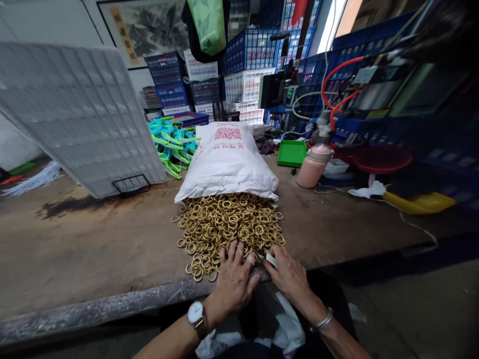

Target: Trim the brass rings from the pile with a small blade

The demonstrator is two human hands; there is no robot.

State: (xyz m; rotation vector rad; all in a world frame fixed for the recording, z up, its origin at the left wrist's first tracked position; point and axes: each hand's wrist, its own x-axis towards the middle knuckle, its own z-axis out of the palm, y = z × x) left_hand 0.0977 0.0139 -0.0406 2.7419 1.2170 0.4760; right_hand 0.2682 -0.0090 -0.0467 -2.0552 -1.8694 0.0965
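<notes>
Head view shows, before the white sack's (228,164) mouth, the loosely spread left hand (234,274) touching heaped gold-coloured rings (224,219), the right hand (289,271) curled round a small white-ended object (271,259), apparently picking through, which calls for separating single rings.

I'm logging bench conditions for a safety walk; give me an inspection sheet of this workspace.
Surface: brown tabletop, dark stain at left.
Job's things: brass-coloured rings, heaped at the mouth of a white sack.
Clutter: pink bottle, green tray, teal-and-green pieces.
Hands: left hand open on the rings; right hand holds a small black-and-white item, unclear what.
Cables: white cord at right; orange tubes beyond.
Surroundings: stacked crates, framed picture behind.
</notes>
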